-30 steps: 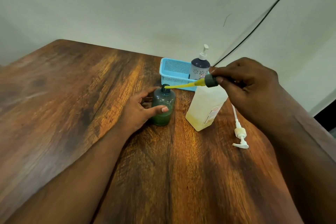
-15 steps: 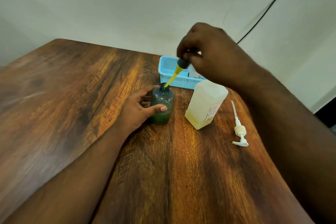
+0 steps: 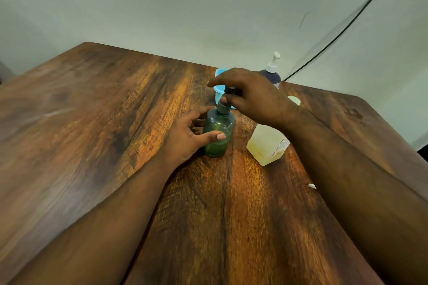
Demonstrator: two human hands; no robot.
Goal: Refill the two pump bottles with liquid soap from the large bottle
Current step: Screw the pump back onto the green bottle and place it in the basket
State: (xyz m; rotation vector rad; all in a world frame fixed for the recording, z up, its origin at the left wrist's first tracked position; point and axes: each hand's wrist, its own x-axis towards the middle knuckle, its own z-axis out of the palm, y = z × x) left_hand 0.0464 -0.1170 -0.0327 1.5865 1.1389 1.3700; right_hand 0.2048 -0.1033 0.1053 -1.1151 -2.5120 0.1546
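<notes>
A small green pump bottle stands upright in the middle of the wooden table, with green liquid in its lower part. My left hand grips its side. My right hand is above it, fingers closed on the dark pump head, which sits in the bottle's neck with its yellow tube inside. The large pale yellow soap bottle stands just to the right, partly hidden by my right forearm. A second, dark blue pump bottle with a white pump stands behind my right hand.
A light blue basket shows only in part behind my right hand, near the wall. A white cap lies right of it. The tip of a white pump peeks out beside my right forearm. A black cable runs down the wall.
My right hand has swung the dark pump head from over the large bottle to the green bottle and lowered its tube into the neck. The left hand has kept hold of the bottle.
</notes>
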